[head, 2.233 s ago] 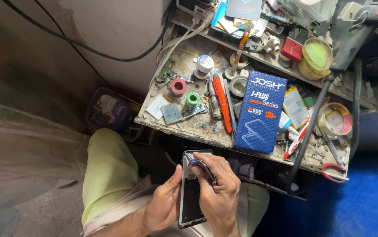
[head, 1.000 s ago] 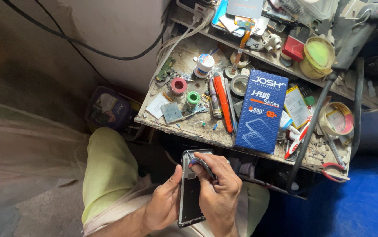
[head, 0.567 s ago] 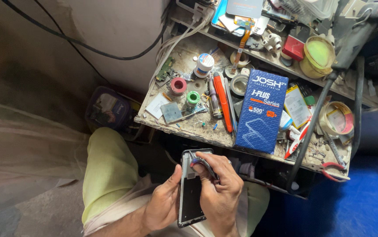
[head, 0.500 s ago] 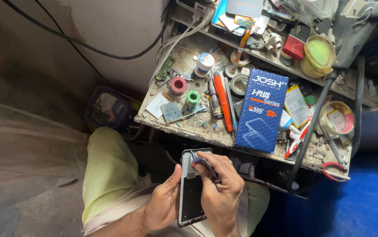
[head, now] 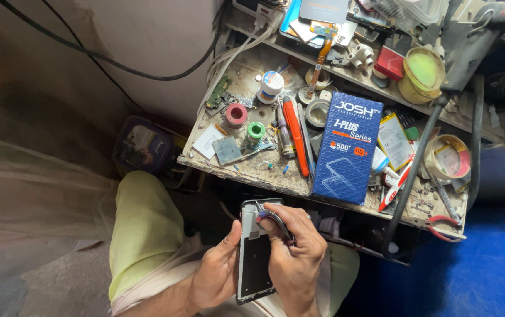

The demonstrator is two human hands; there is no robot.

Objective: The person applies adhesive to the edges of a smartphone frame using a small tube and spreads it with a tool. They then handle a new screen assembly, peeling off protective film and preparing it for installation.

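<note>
My left hand (head: pixel 217 276) grips the left edge of an opened phone body (head: pixel 256 258), held upright over my lap with its inner frame facing me. My right hand (head: pixel 295 255) pinches a thin metal tool, likely tweezers (head: pixel 273 217), whose tip rests near the top of the phone. Both hands sit just below the front edge of a small, dirty workbench (head: pixel 246 170).
On the bench lie a blue box (head: pixel 346 147), an orange-handled screwdriver (head: pixel 295 135), pink and green tape rolls, a small white jar (head: pixel 270 87), red-handled pliers (head: pixel 443 223) and loose parts. A black arm (head: pixel 434 117) crosses the right side. My knee in yellow-green cloth (head: pixel 144 229) is at left.
The hands and phone have barely shifted; the right hand's fingers moved slightly at the top of the phone.
</note>
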